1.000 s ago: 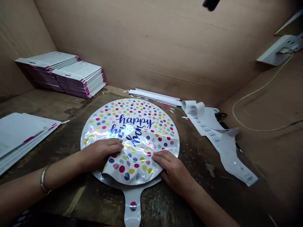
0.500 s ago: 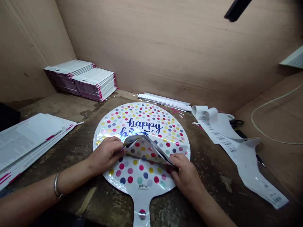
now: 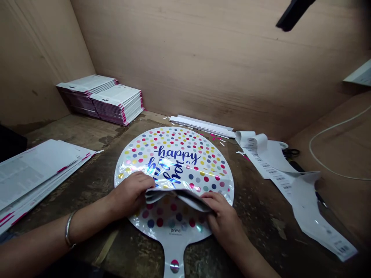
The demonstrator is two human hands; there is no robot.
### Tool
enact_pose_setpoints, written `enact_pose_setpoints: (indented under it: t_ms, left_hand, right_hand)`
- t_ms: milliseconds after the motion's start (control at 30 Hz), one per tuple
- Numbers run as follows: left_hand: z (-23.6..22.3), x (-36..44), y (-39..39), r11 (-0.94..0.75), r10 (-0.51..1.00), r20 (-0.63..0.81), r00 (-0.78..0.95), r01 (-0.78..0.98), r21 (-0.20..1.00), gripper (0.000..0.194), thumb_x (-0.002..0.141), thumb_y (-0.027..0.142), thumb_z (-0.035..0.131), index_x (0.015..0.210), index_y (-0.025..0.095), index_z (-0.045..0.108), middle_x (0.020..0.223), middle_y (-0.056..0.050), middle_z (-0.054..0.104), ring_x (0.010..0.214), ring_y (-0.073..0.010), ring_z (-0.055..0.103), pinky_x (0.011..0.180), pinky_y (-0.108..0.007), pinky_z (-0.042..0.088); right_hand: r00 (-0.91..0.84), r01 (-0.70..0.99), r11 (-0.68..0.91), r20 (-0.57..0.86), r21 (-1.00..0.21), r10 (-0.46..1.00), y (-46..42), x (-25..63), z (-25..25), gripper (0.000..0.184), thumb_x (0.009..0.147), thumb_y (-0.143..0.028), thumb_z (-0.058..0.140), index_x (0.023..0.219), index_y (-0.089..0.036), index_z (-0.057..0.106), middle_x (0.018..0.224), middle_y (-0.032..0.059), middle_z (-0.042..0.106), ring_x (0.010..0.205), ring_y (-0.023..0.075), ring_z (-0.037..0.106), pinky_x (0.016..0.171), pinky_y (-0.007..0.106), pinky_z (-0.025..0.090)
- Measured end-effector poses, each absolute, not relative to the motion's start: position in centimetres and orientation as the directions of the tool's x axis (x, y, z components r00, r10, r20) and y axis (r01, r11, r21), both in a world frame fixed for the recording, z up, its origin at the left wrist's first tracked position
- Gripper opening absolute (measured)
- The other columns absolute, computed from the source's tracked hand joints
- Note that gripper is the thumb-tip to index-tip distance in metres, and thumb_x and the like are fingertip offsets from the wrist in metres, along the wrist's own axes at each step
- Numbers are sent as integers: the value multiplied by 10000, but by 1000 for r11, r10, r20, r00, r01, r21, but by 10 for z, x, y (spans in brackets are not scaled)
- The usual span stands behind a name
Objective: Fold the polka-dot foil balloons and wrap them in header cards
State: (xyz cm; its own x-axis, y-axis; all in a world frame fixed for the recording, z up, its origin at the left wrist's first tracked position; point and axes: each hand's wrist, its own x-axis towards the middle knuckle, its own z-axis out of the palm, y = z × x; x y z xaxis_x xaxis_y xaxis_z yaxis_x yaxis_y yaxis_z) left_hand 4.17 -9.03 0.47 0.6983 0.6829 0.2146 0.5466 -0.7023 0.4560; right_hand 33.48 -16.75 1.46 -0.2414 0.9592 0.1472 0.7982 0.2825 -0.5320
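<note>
A flat round foil balloon (image 3: 176, 148) with coloured dots and blue "happy" lettering lies on the dark worktable (image 3: 92, 127), its white neck tab (image 3: 174, 262) pointing toward me. A second dotted balloon sheet (image 3: 185, 177) lies folded on top of it, lifted at its near edge. My left hand (image 3: 131, 193) pinches that fold at its left end. My right hand (image 3: 223, 216) grips the fold at its right end. A metal bangle sits on my left wrist.
Two stacks of pink-edged white cards (image 3: 101, 98) stand at the back left. More white printed sheets (image 3: 37, 170) lie at the left. White strips (image 3: 203, 124) rest by the back wall. A curled barcode label strip (image 3: 290, 181) runs along the right. Brown board walls enclose the table.
The top balloon sheet was lying flat under my hands, then lifted into a peak, and is now folded over toward the back. The camera view shifted slightly left.
</note>
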Motion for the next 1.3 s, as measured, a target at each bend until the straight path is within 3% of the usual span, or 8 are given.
enact_pose_setpoints:
  t_ms: [167, 367, 500, 833, 1000, 1100, 1200, 1300]
  left_hand:
    - [5, 56, -86, -430, 900, 153, 409, 768, 476, 171, 893, 289, 419, 764, 201, 490, 755, -17, 590, 746, -200, 541, 704, -334, 365]
    - [4, 70, -82, -276, 959, 101, 264, 796, 539, 110, 873, 283, 473, 934, 197, 502, 740, -4, 606, 729, -204, 562, 711, -332, 391]
    - [6, 69, -89, -358, 932, 131, 338, 810, 464, 287, 904, 226, 419, 1167, 240, 534, 777, -24, 605, 765, -209, 552, 705, -325, 410]
    - [-1, 66, -112, -407, 912, 120, 391, 899, 163, 354, 910, 181, 421, 1234, 192, 564, 905, -87, 629, 900, -248, 528, 807, -405, 412]
    - [21, 71, -102, -368, 930, 50, 364, 924, 103, 308, 873, 207, 465, 1130, 206, 634, 935, -108, 639, 951, -281, 547, 826, -445, 422]
    - [29, 88, -88, -429, 900, 105, 424, 903, 26, 267, 832, 166, 481, 1022, 159, 669, 1192, -162, 579, 1204, -351, 430, 980, -531, 310]
    - [20, 111, -74, -626, 778, 141, 612, 773, 103, 401, 909, 277, 392, 1274, 158, 511, 1454, -125, 355, 1381, -303, 191, 1106, -519, 98]
    - [5, 126, -66, -667, 734, 25, 679, 713, 216, 590, 938, 471, 288, 1436, 157, 266, 1515, -131, 203, 1402, -299, 107, 1110, -522, 72]
  right_hand:
    - [37, 827, -75, -79, -557, 996, -146, 341, 22, 236, 851, -298, 409, 747, -201, 598, 716, 24, 638, 679, 189, 590, 604, 279, 425]
    - [165, 922, -162, -23, -351, 986, -133, 333, 18, 270, 895, -372, 370, 742, -212, 524, 672, 17, 610, 638, 178, 571, 572, 255, 347]
    - [152, 955, -156, -34, -251, 988, -129, 328, 18, 270, 913, -347, 347, 753, -214, 521, 684, 31, 622, 650, 181, 577, 565, 250, 324]
    - [124, 980, -123, -4, -156, 992, -126, 322, 13, 212, 927, -315, 366, 843, -228, 540, 714, 23, 657, 639, 170, 603, 536, 246, 285]
    - [84, 987, -83, 5, -137, 996, -122, 320, 14, 215, 928, -306, 371, 812, -225, 532, 708, 21, 660, 639, 165, 607, 533, 243, 292]
    - [43, 996, -42, 11, -77, 999, -121, 317, 13, 219, 929, -288, 364, 808, -221, 534, 698, 30, 659, 629, 174, 608, 529, 255, 293]
    - [27, 999, -27, 6, -33, 1000, -121, 319, 15, 223, 932, -279, 357, 840, -221, 552, 710, 40, 667, 638, 190, 618, 536, 270, 319]
    - [22, 1000, -22, 3, 19, 1000, -121, 324, 21, 219, 920, -254, 378, 877, -201, 586, 785, 78, 687, 720, 226, 636, 602, 305, 397]
